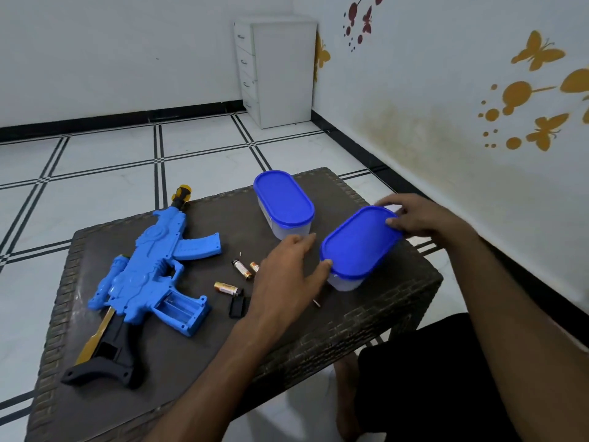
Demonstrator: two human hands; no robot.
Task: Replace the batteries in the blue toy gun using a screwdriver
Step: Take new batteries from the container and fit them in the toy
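While my right hand (pixel 424 215) curled over the far end of the nearer blue-lidded container (pixel 360 244), fingers hooked on the lid's rim and the box tilted up toward me, my left hand (pixel 287 275) lay spread and fairly flat, its fingertips touching the container's near end without gripping it. Both rested over the dark woven table (pixel 366 320). On its left side lay the blue toy gun (pixel 149 275), flat on its side, muzzle pointing away from me, its battery compartment (pixel 178 309) open and showing bare. A second blue-lidded container (pixel 283 202) stood upright behind, lid shut, just beside my left fingertips. Between the gun and my left hand lay three loose batteries: one (pixel 227 288) near the compartment, one (pixel 241 268) farther back, and a third (pixel 254 267) partly hidden by my hand. The small black battery cover (pixel 237 306) sat by my wrist. A thin dark rod (pixel 316 303), too small to identify, lay right of my hand.
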